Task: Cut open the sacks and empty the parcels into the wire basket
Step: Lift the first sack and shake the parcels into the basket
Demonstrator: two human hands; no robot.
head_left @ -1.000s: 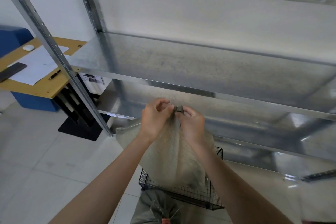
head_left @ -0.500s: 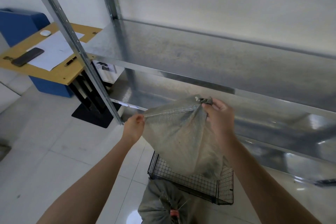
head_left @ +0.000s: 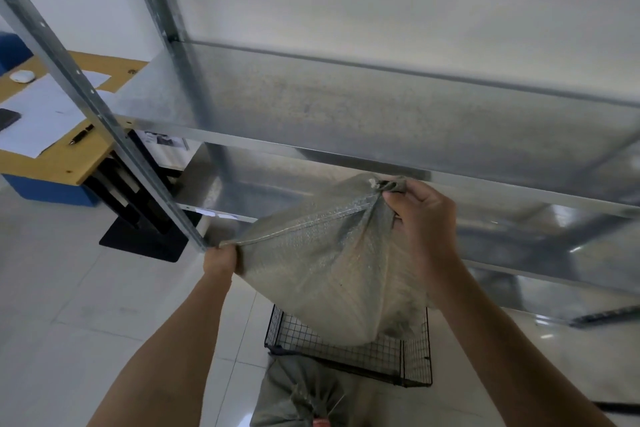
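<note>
Head view: our coarse woven sack (head_left: 329, 270) hangs down over the wire basket (head_left: 415, 369), seam slanting up rightward. Our left hand (head_left: 220, 258) pinches one corner; right hand (head_left: 422, 215) fingers clench the other.

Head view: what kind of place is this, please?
Probably a storeroom or parcel depot: tall metal shelving, a woven sack held over a wire basket on the tiled floor, and a desk with papers at the left.
</note>
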